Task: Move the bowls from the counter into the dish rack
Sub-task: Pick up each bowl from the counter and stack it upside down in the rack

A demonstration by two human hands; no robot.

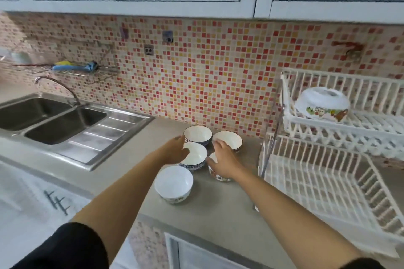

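Note:
Several white bowls with patterned outsides stand close together on the grey counter (pixel 218 199). The front bowl (pixel 173 183) stands apart, nearest me. My left hand (pixel 175 150) reaches to the left rim of the middle bowl (pixel 196 155), thumb spread wide, fingers touching the rim. My right hand (pixel 223 161) hovers with fingers apart over a small bowl (pixel 218 177), mostly hiding it. Two more bowls (pixel 197 135) (pixel 229 140) stand behind. The white two-tier dish rack (pixel 317 183) is at the right. An upturned flowered bowl (pixel 323 102) sits on its upper tier.
A steel double sink (pixel 54 120) with a drainboard and a tap (pixel 56 83) lies to the left. The mosaic tile wall runs behind the counter. White cupboards hang overhead. The counter's front edge is close below the front bowl.

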